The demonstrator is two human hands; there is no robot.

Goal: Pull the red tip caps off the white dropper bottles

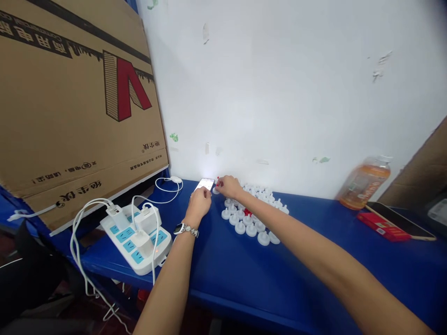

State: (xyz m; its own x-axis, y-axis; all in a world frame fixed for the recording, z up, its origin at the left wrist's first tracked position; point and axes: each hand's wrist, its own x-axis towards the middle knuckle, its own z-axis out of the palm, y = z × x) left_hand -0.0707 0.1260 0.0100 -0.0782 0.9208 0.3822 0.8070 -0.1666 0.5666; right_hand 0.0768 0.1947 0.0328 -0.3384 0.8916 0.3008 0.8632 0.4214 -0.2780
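A phone with a lit screen [206,183] is near the wall, its lower edge at the curled fingers of my left hand [199,203]. My left fingers appear closed on that edge, though the thumb's grip is partly hidden. Close beside it, my right hand [228,187] pinches a small red piece [218,182] just over a white piece [215,190]. Many round white plastic pieces with upright stems [240,227] stand in a cluster under and beyond my right forearm. Several small red pieces [247,212] lie among them.
A white power strip [134,242] with chargers and loose cables is on the left, before a large cardboard box [80,116]. To the right are an orange drink bottle [365,184], a red box [382,227] and a dark phone [401,218]. The white wall bounds the blue table [237,279].
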